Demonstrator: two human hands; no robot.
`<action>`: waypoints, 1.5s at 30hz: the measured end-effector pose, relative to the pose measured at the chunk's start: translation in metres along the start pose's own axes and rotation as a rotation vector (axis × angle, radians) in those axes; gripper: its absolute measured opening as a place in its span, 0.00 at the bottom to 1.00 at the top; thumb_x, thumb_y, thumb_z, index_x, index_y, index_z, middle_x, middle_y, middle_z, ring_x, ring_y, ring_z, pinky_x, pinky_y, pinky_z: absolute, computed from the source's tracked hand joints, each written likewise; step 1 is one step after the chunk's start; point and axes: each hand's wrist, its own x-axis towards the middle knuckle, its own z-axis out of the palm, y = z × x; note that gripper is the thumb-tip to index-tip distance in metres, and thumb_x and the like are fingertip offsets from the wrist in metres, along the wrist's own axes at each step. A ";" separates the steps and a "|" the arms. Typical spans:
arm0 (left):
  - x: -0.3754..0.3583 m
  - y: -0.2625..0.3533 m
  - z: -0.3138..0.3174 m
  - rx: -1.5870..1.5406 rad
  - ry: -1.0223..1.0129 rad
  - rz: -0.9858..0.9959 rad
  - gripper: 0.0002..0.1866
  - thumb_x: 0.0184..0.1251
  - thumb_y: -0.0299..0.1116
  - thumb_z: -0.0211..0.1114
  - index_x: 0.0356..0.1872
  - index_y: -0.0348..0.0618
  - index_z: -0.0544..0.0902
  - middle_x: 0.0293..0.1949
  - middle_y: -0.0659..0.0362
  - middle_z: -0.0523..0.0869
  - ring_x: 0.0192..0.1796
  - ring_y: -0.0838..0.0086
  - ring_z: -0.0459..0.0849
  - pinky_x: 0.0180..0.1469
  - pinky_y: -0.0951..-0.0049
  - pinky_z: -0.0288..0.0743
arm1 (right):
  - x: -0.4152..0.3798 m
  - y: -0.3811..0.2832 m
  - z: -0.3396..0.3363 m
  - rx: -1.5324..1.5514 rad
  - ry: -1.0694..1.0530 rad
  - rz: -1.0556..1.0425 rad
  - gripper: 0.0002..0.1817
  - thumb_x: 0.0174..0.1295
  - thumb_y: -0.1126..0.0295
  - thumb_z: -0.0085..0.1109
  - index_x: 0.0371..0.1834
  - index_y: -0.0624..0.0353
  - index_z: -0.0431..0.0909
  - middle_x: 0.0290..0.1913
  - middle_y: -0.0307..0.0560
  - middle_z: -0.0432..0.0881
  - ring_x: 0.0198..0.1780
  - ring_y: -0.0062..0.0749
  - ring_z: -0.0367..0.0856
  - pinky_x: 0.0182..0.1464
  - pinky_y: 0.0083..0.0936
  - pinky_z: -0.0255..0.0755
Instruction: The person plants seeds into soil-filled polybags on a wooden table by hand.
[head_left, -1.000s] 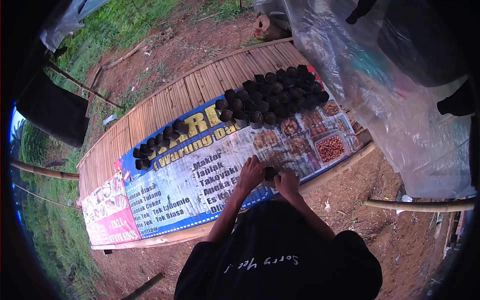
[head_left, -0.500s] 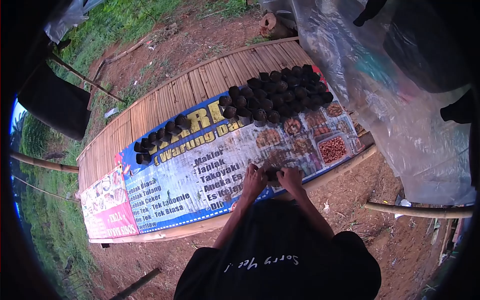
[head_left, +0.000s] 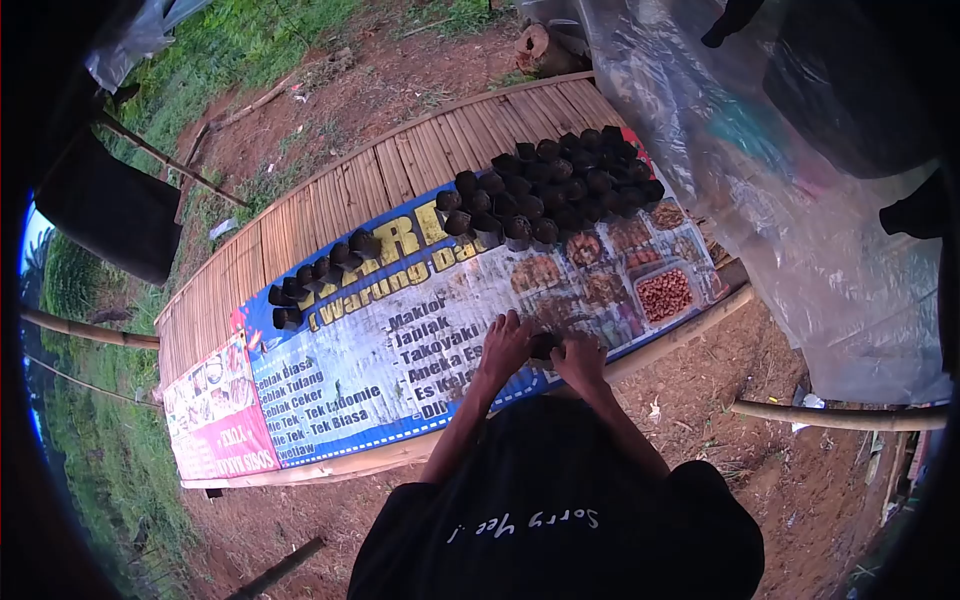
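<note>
A small black seedling bag (head_left: 543, 345) stands on the banner at the near edge of the table, between my two hands. Against its left side my left hand (head_left: 507, 343) is closed, the fingers curled along it. My right hand (head_left: 580, 358) is closed at the bag's right side, with slightly blurred fingers bent over its edge; their tips are hard to make out. To the right of my hands, a clear plastic tub (head_left: 665, 296) holds many reddish-brown seeds. A dense group of black soil-filled bags (head_left: 540, 190) stands further back.
A shorter row of black bags (head_left: 325, 268) runs along the left part of the printed banner (head_left: 340, 400). The banner covers part of a bamboo-slat table (head_left: 350, 200). Clear plastic sheeting (head_left: 720, 200) hangs at the right, and a bamboo pole (head_left: 840, 418) juts in below it.
My left hand has shifted slightly up and its fingers reach further forward beside the bag. My right hand has moved a little down and its fingers have changed position.
</note>
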 end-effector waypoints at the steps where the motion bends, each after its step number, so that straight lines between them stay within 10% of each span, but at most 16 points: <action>1: 0.000 -0.001 0.000 -0.001 -0.002 0.003 0.11 0.57 0.35 0.66 0.36 0.42 0.79 0.37 0.49 0.74 0.44 0.53 0.77 0.47 0.56 0.72 | 0.000 0.002 0.001 0.011 -0.028 0.010 0.19 0.57 0.50 0.59 0.33 0.57 0.82 0.38 0.53 0.83 0.52 0.55 0.75 0.55 0.62 0.63; 31: -0.019 0.012 0.017 -0.223 -0.021 -0.341 0.11 0.51 0.34 0.63 0.30 0.36 0.83 0.39 0.44 0.77 0.45 0.49 0.77 0.50 0.52 0.72 | 0.035 -0.003 -0.017 -0.200 -0.027 -0.249 0.14 0.62 0.57 0.52 0.35 0.54 0.82 0.35 0.46 0.86 0.48 0.48 0.76 0.51 0.51 0.66; 45: 0.007 0.019 -0.011 -0.037 0.019 -0.185 0.12 0.57 0.38 0.66 0.34 0.40 0.80 0.38 0.46 0.76 0.44 0.51 0.76 0.46 0.55 0.71 | -0.002 -0.005 -0.001 -0.048 0.056 -0.057 0.18 0.62 0.55 0.55 0.43 0.58 0.78 0.43 0.55 0.80 0.50 0.57 0.75 0.51 0.59 0.66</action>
